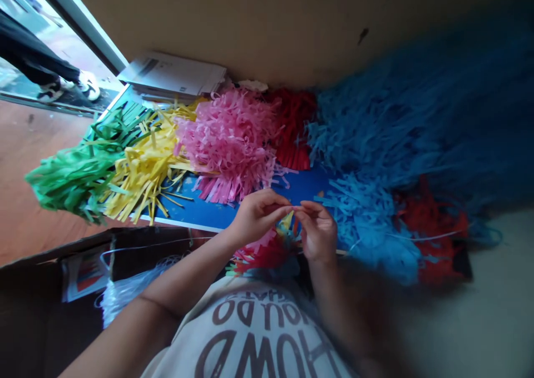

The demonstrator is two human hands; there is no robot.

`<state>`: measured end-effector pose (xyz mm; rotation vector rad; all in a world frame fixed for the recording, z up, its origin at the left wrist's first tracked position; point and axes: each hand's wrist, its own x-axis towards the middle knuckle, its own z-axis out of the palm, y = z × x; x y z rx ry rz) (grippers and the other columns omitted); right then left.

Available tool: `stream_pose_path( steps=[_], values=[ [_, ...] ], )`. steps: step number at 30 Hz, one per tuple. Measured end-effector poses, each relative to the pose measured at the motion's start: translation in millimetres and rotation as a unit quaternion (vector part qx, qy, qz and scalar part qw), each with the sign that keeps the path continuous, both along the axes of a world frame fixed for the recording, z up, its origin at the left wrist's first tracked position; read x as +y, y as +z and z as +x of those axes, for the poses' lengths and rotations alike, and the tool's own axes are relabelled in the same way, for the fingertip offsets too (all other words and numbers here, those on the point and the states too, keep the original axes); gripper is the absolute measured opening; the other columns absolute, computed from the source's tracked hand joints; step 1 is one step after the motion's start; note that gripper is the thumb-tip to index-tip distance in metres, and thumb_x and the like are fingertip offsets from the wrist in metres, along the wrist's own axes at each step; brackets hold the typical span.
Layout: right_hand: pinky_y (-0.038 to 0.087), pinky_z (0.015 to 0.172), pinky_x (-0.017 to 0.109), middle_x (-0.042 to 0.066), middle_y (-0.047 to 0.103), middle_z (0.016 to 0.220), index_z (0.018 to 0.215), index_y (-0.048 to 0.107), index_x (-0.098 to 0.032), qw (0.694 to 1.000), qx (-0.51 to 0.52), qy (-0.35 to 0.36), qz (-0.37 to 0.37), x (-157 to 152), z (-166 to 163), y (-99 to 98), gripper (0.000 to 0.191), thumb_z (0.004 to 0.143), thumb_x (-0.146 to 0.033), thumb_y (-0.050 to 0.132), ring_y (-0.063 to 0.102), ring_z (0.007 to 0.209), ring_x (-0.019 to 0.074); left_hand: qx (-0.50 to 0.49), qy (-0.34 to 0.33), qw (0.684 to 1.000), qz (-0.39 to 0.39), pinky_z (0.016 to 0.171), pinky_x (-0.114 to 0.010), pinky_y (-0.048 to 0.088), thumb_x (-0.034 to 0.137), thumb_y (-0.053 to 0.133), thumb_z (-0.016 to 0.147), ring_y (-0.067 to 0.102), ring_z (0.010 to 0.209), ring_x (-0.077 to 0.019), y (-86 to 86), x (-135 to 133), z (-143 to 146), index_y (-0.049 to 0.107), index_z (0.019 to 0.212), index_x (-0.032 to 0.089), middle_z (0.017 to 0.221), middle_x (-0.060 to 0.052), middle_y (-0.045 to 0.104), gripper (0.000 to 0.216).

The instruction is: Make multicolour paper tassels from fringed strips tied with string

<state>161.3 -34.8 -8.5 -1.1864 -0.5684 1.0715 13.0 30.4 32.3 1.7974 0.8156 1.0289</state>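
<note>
My left hand and my right hand meet over the near edge of the table, fingertips pinched together. What lies between them is too small to make out. Just below, a bundle of fringed paper strips in red, pink, yellow and green sits against my shirt, partly covered by my left wrist. Close to my left hand is a heap of pink paper fringe. Light blue paper fringe spreads beside my right hand.
Green fringe, yellow fringe and red fringe lie along the blue table. Stacked papers stand by the wall. White string fills part of a cardboard box. A person's legs show outside the doorway.
</note>
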Motion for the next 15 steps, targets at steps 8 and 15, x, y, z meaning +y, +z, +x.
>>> stream_pose_path(
  steps=[8,15],
  values=[
    [0.057,0.079,0.031,0.002,0.076,0.085,0.089,0.074,-0.022,0.979,-0.199,-0.007,0.03,-13,5,9.5,0.018,0.079,-0.036,0.079,0.071,0.08,0.0169,0.123,-0.017,0.983,0.133,0.062,-0.021,0.046,0.03,0.06,0.096,0.063,0.069,-0.0125,9.0,-8,-4,0.074,0.09,0.016,0.079,-0.006,0.07,0.02],
    [0.058,0.078,0.033,0.004,0.075,0.091,0.099,0.072,-0.023,0.956,-0.29,0.025,0.048,-22,11,6.2,0.02,0.084,-0.037,0.074,0.07,0.081,0.0183,0.132,-0.043,0.987,0.081,0.064,-0.022,0.046,0.028,0.054,0.098,0.064,0.072,-0.0131,6.9,-17,-10,0.06,0.103,0.017,0.084,-0.005,0.069,0.014]
  ],
)
